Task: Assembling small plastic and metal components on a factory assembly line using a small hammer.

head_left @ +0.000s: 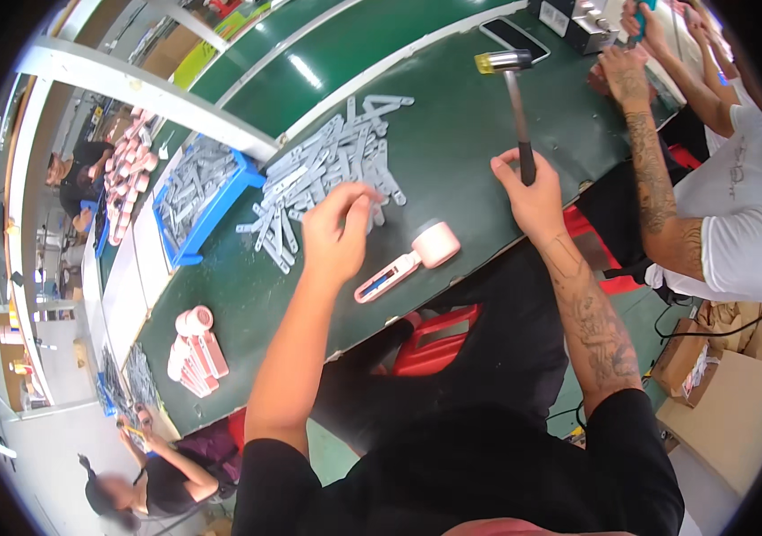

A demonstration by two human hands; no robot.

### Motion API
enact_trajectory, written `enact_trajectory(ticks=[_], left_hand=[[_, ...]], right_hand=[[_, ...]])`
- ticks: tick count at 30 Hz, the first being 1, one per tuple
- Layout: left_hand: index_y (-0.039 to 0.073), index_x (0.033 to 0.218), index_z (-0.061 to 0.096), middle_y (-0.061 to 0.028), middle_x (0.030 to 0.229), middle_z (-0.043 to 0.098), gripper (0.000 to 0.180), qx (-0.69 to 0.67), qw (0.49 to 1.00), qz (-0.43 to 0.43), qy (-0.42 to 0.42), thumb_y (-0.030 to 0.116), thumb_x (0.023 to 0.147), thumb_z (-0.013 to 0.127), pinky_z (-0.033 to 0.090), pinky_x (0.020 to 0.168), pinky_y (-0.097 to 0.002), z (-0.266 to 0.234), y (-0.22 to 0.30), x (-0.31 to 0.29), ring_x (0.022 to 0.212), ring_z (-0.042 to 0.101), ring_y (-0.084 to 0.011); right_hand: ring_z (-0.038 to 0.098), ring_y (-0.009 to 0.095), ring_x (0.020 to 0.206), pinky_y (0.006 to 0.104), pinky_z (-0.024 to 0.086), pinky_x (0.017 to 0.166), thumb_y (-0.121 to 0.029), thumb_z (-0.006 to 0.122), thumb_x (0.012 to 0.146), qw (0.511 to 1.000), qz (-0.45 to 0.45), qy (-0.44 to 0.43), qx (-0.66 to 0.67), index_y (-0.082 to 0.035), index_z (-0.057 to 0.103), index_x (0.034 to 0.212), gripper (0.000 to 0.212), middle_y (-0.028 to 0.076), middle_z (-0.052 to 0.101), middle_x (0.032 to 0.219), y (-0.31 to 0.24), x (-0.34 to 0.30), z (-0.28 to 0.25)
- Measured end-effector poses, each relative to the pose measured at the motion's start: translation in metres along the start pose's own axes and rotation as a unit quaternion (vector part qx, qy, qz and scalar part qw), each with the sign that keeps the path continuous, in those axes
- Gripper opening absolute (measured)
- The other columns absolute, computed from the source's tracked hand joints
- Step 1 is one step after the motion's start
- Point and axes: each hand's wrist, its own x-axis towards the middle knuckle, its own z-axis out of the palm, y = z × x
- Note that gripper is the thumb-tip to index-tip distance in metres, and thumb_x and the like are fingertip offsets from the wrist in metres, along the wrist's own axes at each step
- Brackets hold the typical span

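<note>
My right hand (531, 192) is closed round the black handle of a small mallet (517, 107), which stands up from my fist with its yellow and dark head at the top. Over the near edge of a heap of grey flat strips (336, 161) is my left hand (336, 230), its fingers curled and the thumb close to the fingertips. Anything between those fingertips is too small or blurred to make out. On the green table between my hands lies a pink handheld device (435, 245), round head to the right, its handle showing a blue and dark inside.
Several pink handles (197, 357) are stacked at the left of the green table (256, 295). A blue bin (220, 210) of grey strips stands beyond. A phone (515, 37) lies at the far right, near a co-worker's tattooed arm (649, 170). Another person sits at lower left.
</note>
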Motion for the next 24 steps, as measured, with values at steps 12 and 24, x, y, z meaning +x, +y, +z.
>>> enact_trajectory(ticks=[12, 24], left_hand=[[0.007, 0.107, 0.077, -0.0079, 0.080, 0.063, 0.021, 0.183, 0.975, 0.095, 0.086, 0.003, 0.086, 0.077, 0.052, 0.063, -0.0399, -0.012, 0.024, -0.095, 0.069, 0.064, -0.0296], [0.010, 0.118, 0.083, -0.0051, 0.075, 0.054, 0.034, 0.161, 0.979, 0.067, 0.106, 0.006, 0.085, 0.085, 0.046, 0.060, -0.0372, 0.013, 0.006, -0.109, 0.064, 0.055, -0.0231]], right_hand=[[0.059, 0.015, 0.058, 0.0336, 0.046, 0.057, -0.043, 0.085, 0.093, 0.979, -0.017, -0.125, -0.162, -0.008, 0.074, 0.112, 0.042, 0.003, 0.060, 0.067, -0.033, -0.074, 0.046], [0.076, 0.035, 0.072, 0.0449, 0.057, 0.062, -0.053, 0.073, 0.098, 0.947, -0.106, -0.131, -0.272, -0.017, 0.074, 0.112, 0.039, 0.010, 0.076, 0.076, -0.037, -0.083, 0.057]])
